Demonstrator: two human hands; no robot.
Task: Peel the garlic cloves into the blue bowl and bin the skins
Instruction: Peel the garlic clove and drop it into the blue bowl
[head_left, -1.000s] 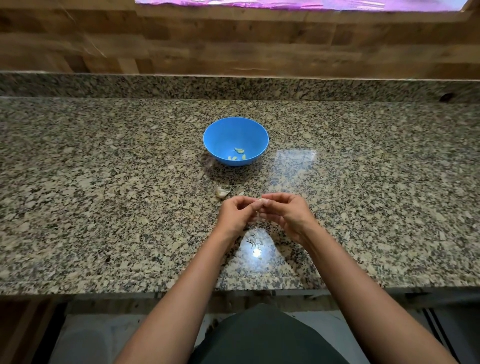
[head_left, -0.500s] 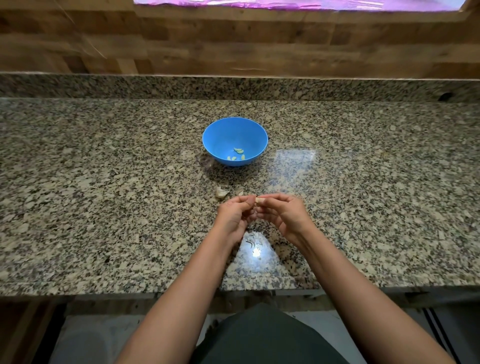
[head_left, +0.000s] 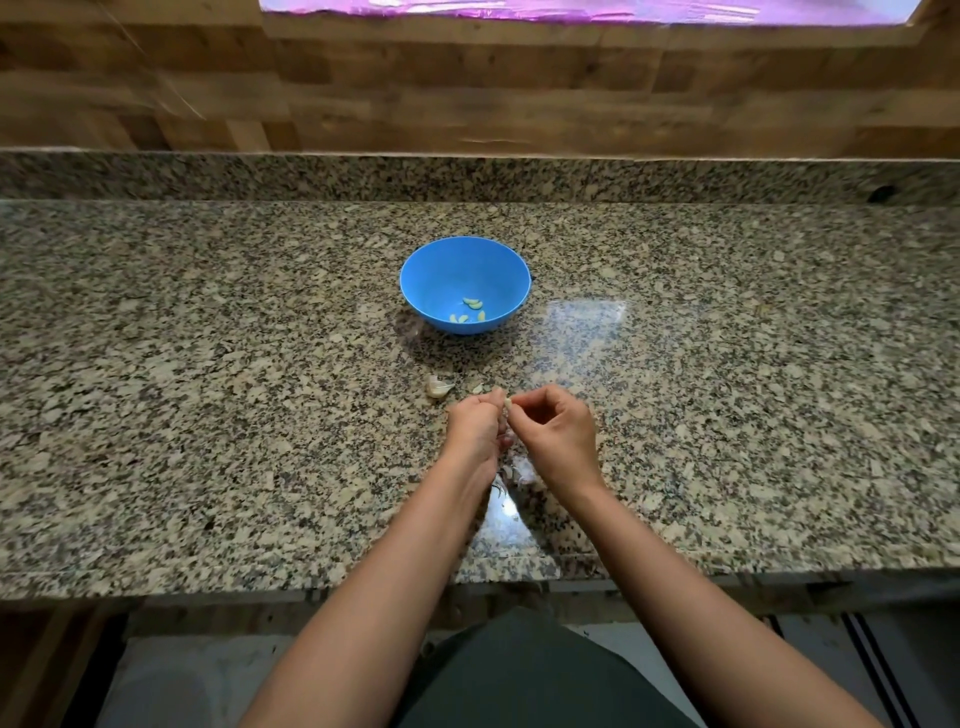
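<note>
A blue bowl (head_left: 465, 270) stands mid-counter with several peeled garlic cloves (head_left: 471, 302) at its bottom. My right hand (head_left: 556, 436) pinches a pale garlic clove (head_left: 507, 403) between thumb and forefinger. My left hand (head_left: 475, 428) is curled beside it, fingertips touching the same clove; papery skin hangs below its fingers. An unpeeled clove (head_left: 438, 387) lies on the granite counter (head_left: 208, 389) just left of my hands. Loose garlic skins (head_left: 517, 470) lie on the counter under my hands.
A small skin scrap (head_left: 477, 388) lies between the unpeeled clove and my fingers. The counter's front edge runs just below my forearms. A granite upstand and a wooden wall close off the back. No bin is in view.
My hands have drawn slightly apart at the wrists, and the right hand has lifted its fingers so the clove shows between the fingertips. More skin lies below the hands. The bowl has not moved.
</note>
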